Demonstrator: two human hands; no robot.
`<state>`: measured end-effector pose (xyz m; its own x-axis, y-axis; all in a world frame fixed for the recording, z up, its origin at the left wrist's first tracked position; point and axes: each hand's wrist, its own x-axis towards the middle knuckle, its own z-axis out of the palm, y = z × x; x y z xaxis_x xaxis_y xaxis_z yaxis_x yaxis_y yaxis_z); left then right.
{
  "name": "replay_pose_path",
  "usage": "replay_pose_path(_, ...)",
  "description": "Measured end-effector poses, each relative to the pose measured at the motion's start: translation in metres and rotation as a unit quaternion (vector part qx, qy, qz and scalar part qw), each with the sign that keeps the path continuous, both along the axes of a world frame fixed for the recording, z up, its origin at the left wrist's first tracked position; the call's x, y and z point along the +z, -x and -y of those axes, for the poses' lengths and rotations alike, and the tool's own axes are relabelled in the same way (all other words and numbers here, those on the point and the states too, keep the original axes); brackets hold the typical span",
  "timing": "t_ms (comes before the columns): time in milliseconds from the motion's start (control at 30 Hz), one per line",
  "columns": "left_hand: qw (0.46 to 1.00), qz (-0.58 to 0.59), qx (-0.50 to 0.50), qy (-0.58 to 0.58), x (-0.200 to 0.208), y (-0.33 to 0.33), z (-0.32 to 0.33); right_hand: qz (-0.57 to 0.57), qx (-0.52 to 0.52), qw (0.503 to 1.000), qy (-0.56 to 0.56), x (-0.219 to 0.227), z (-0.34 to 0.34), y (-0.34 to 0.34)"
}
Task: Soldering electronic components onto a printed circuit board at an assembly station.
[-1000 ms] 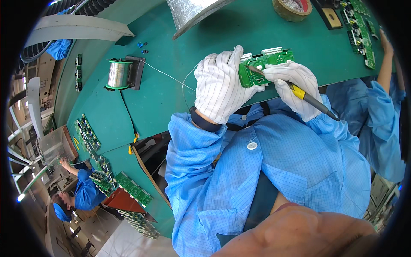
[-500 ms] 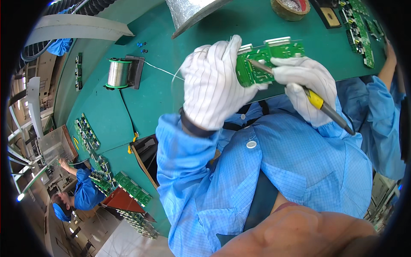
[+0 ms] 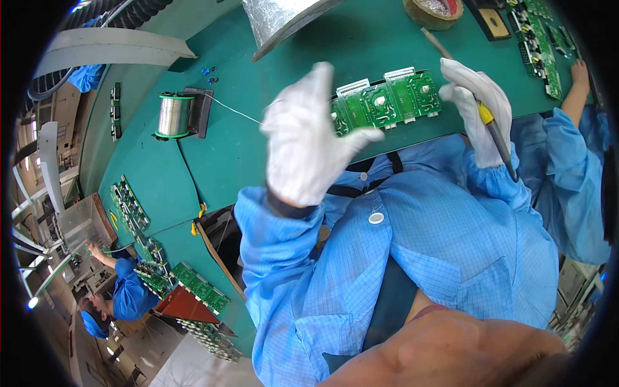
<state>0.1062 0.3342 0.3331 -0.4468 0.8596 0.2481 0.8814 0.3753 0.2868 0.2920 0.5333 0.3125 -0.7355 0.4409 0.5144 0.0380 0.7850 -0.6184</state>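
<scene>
My left hand, in a white striped glove, holds the left end of a green circuit board above the green table, thumb under it and fingers spread upward. My right hand, also gloved, grips a soldering iron with a yellow band. Its tip points up and away from the board, and the hand's fingers lie at the board's right end. A thin solder wire runs from the spool toward my left hand.
A foil-wrapped duct hangs over the table's far side, with a round brown tin and a row of green boards at the far right. A co-worker's arm rests there. More boards lie left, near another person.
The iron's tip has lifted off the board and swung upward. The board has turned flatter and moved away from me, and my left hand's fingers have opened out.
</scene>
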Motion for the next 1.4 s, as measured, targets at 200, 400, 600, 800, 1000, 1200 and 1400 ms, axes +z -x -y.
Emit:
replay_pose_path(200, 0.984, 0.006, 0.169, 0.057, -0.025, 0.031, 0.047, 0.035, 0.007, 0.988, -0.148, -0.012, -0.019, -0.012)
replay_pose_path(400, 0.988, 0.089, 0.123, -0.026, -0.048, 0.029, 0.059, 0.001, 0.037, 0.997, -0.063, -0.029, -0.007, -0.002)
replay_pose_path(600, 0.898, 0.364, 0.228, -0.098, -0.018, 0.009, 0.042, -0.101, 0.057, 0.964, 0.240, -0.033, 0.007, 0.000)
replay_pose_path(800, 0.938, 0.253, 0.073, -0.224, -0.029, 0.010, 0.068, -0.174, 0.086, 0.972, 0.130, -0.027, 0.011, -0.002)
replay_pose_path(1000, 0.992, -0.011, 0.052, -0.114, -0.046, -0.003, 0.060, -0.021, 0.058, 0.998, -0.011, -0.044, 0.001, -0.014)
replay_pose_path(1200, 0.987, 0.031, 0.051, -0.150, -0.050, -0.003, 0.061, -0.063, 0.050, 0.996, -0.033, -0.040, 0.008, -0.005)
replay_pose_path(1400, 0.991, 0.046, 0.070, -0.105, -0.054, -0.013, 0.063, -0.031, 0.091, 0.995, -0.040, -0.020, 0.020, 0.007)
